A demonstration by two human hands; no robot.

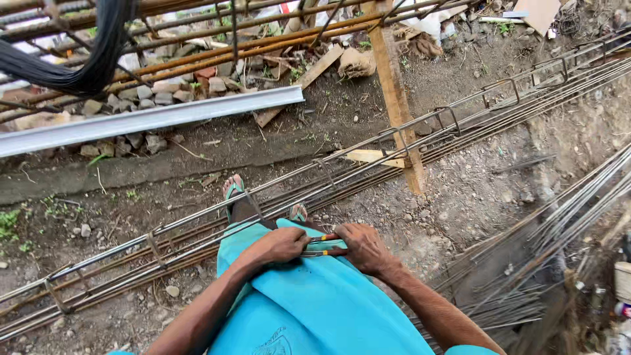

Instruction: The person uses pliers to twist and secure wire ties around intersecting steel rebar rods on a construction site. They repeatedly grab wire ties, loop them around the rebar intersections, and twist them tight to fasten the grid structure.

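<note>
My left hand (279, 246) and my right hand (363, 248) meet in front of my turquoise shirt (309, 306), both closed on a pair of pliers with red and yellow handles (321, 245). Just beyond my hands a long cage of steel rebar (368, 154) with bent stirrups runs from the lower left to the upper right. My foot in a green sandal (232, 189) rests at the cage. What the plier jaws grip is hidden by my hands.
A wooden post (397, 98) stands against the cage. A grey metal channel (151, 118) lies at the upper left over rubble stones. Loose thin steel rods (559, 230) pile at the right. Black cables (92, 59) hang at the top left.
</note>
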